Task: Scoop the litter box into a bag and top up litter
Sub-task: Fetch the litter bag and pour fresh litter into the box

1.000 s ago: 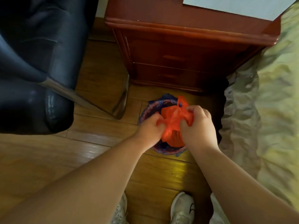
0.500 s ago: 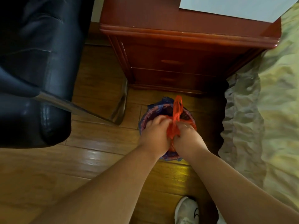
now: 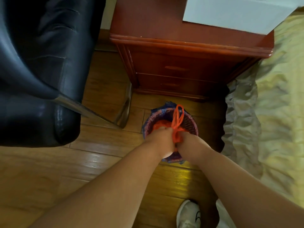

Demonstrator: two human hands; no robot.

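Orange bag [image 3: 176, 127] seen knotted, lowered into small bin [image 3: 191, 125] at centre frame; bin lined with purple-blue liner [image 3: 167, 106]; handle loops left sticking up toward 12 o'clock; left hand [image 3: 162, 142] grip clamped on bag neck from 9 o'clock; right hand [image 3: 192, 143] grip pinched on same neck from 3 o'clock; scooping and bagging judged done, disposal nearly finished; litter top-up judged outstanding; litter box not in view; nightstand [image 3: 189, 63] at 12 o'clock; black chair [image 3: 41, 71] at 10 o'clock; bed [image 3: 271, 120] at 3 o'clock.
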